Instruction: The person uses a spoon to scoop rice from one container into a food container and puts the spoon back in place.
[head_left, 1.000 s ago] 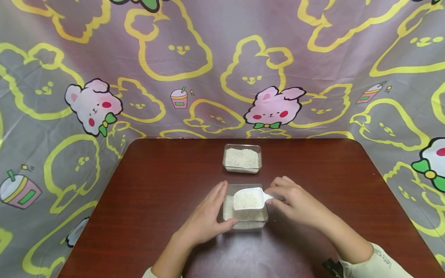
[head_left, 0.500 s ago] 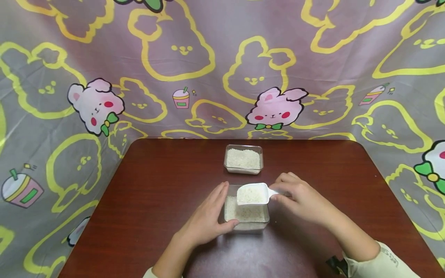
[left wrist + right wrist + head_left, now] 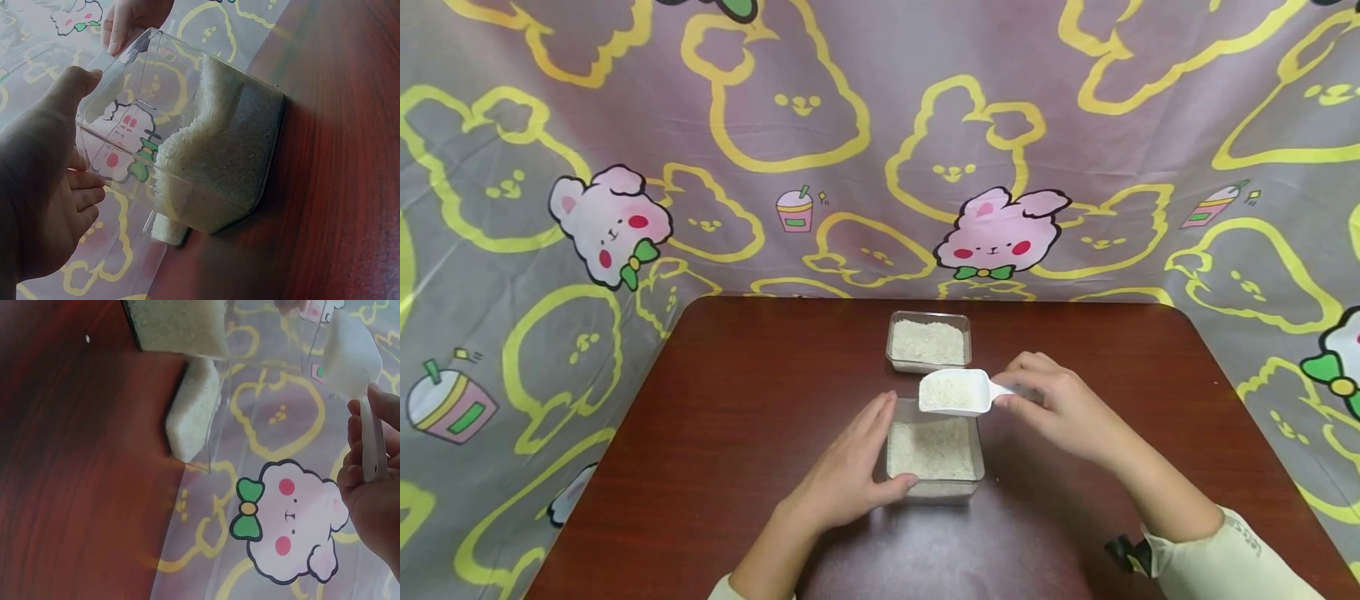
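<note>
My right hand [image 3: 1063,408] grips the handle of a white scoop [image 3: 980,390] loaded with rice [image 3: 950,392]. The scoop hangs level over the back part of a clear rectangular container [image 3: 943,489] that holds more rice [image 3: 931,448]. In the right wrist view, the scoop's pale underside [image 3: 352,359] shows, with thumb and fingers wrapped round its handle. My left hand [image 3: 850,467] rests against the container's left side, fingers fairly straight and thumb along the front rim. The left wrist view shows the rice [image 3: 219,144] sloping inside the clear walls.
Behind the near container stands a smaller clear container [image 3: 928,366] of rice. Both are on a dark red-brown table [image 3: 760,375]. A patterned cloth [image 3: 865,125] hangs round the back and sides. A stray grain [image 3: 87,339] lies on the table.
My right hand has raised the rice-filled scoop and moved it back and slightly right, from over the container's middle toward the smaller container. The left hand stays at the container.
</note>
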A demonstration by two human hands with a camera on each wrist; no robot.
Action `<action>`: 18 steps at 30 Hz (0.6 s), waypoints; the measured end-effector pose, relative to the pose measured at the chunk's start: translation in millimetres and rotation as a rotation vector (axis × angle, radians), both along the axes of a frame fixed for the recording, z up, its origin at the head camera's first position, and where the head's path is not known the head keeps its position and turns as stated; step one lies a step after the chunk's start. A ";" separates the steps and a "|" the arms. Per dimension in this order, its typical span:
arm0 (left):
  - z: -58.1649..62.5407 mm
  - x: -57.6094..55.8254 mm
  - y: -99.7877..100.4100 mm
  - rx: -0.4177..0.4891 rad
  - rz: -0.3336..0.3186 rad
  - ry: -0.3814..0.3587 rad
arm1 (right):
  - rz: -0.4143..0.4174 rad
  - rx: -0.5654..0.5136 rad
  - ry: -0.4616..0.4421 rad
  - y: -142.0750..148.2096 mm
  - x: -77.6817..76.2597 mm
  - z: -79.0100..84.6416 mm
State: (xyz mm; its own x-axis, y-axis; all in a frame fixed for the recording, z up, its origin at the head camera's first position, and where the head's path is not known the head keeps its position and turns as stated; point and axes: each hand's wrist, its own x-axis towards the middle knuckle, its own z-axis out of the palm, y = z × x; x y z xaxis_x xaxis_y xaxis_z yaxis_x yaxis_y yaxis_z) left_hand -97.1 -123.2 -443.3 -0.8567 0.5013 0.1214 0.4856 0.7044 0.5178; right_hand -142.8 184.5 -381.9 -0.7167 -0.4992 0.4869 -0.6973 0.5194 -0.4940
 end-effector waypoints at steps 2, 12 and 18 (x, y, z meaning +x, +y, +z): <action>-0.1 0.1 0.2 -0.001 -0.001 0.002 | -0.017 -0.005 0.004 1.3 -4.4 1.5; -0.1 -0.7 -0.6 -0.011 -0.006 0.000 | -0.111 0.021 -0.033 1.9 -34.0 6.5; -1.5 -1.2 -0.5 -0.015 -0.008 0.002 | -0.174 0.019 -0.040 4.8 -57.6 -4.6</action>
